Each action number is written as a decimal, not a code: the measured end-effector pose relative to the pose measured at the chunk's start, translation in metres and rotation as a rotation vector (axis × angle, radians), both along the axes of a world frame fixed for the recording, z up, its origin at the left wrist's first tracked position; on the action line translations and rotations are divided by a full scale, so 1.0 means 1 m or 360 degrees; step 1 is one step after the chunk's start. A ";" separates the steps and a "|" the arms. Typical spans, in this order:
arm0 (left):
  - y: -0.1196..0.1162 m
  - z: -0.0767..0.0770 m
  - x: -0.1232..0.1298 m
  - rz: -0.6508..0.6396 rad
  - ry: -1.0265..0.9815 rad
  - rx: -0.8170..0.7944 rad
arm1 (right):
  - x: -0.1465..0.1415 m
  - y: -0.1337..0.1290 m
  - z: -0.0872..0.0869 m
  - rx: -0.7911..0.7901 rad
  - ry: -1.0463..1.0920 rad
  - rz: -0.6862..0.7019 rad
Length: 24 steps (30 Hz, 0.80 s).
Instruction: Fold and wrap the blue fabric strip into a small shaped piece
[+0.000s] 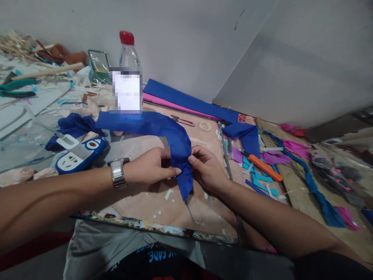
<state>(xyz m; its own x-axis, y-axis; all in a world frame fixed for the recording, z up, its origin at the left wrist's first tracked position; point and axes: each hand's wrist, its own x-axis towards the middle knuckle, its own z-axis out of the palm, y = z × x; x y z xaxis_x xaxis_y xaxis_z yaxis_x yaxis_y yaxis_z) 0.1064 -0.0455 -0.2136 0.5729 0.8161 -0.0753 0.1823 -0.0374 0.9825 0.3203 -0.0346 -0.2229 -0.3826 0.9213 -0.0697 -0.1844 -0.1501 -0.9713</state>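
Observation:
A long blue fabric strip (140, 123) runs from beside the bottle, curves right and hangs down between my hands. My left hand (157, 165), with a metal watch on its wrist, pinches the strip's left edge, thumb on top. On the opposite edge my right hand (208, 167) grips the cloth between thumb and fingers, where it is gathered into folds. Below them the strip narrows to a point, and a thin wire or thread (190, 212) comes out of that tip onto the board (157, 198).
Behind the strip stand a red-capped bottle (127, 39) and a lit phone with blurred screen (128, 93). Small thread snips (183, 121) and a ring of tape (205, 126) lie on the board. An orange cutter (265, 167) is among scraps at right; a blue-white power strip (81, 154) sits left.

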 end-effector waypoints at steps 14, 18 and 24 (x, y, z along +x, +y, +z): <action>0.000 0.004 -0.001 -0.0022 -0.0070 0.0022 | -0.003 0.001 0.004 -0.0141 0.0109 0.0031; -0.002 0.007 0.000 -0.0086 -0.0037 0.0015 | -0.001 0.000 0.003 -0.0125 0.0065 0.0020; 0.003 0.009 0.000 0.0090 -0.0053 0.0066 | 0.001 -0.003 0.003 -0.0062 -0.0057 0.0046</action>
<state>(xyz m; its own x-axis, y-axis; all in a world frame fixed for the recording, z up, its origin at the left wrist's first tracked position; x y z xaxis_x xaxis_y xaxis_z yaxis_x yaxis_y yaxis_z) 0.1066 -0.0425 -0.2050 0.5274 0.8493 -0.0221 0.1523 -0.0690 0.9859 0.3210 -0.0373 -0.2195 -0.4054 0.9063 -0.1196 -0.1448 -0.1928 -0.9705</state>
